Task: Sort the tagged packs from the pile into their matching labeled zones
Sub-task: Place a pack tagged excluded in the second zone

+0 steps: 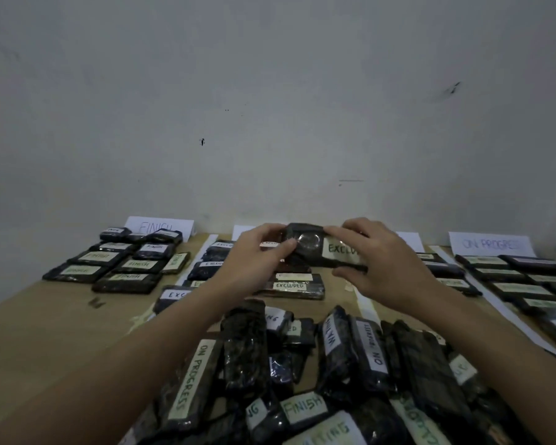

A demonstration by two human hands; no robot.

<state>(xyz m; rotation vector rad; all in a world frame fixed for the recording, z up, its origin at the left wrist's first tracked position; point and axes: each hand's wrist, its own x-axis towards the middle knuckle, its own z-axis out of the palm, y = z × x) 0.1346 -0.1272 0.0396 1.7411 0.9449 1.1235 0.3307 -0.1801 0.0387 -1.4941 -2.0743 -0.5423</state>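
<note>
A dark wrapped pack (pixel 315 248) with a white tag reading "EXCLU..." is held above the middle of the frame by both hands. It is pinched at its left end by the thumb and fingers of the left hand (pixel 257 252), and its right part is gripped by the curled fingers of the right hand (pixel 376 261). It hangs over the EXCLUDED zone (pixel 289 285), where other packs already lie, so the pack is judged ready to be laid there.

The pack is judged light and fairly stiff, like a flat slab, but its plastic wrap looks glossy and may be slippery. A hold at the 2 short ends, as it is taken now, is judged best, because the tag stays readable.

In the FINISH zone (pixel 119 261) at the upper left about 10 packs are counted. In the ON PROGRESS zone (pixel 527 281) at the right about 8 are visible, though the edge of the frame cuts some. 2 zone signs can be read: FINISH (pixel 158 225) and ON PROGRESS (pixel 491 244). The pile (pixel 318 380) at the bottom of the counter (pixel 61 332) holds more than 12 packs; an exact count cannot be given, because they overlap.
</note>
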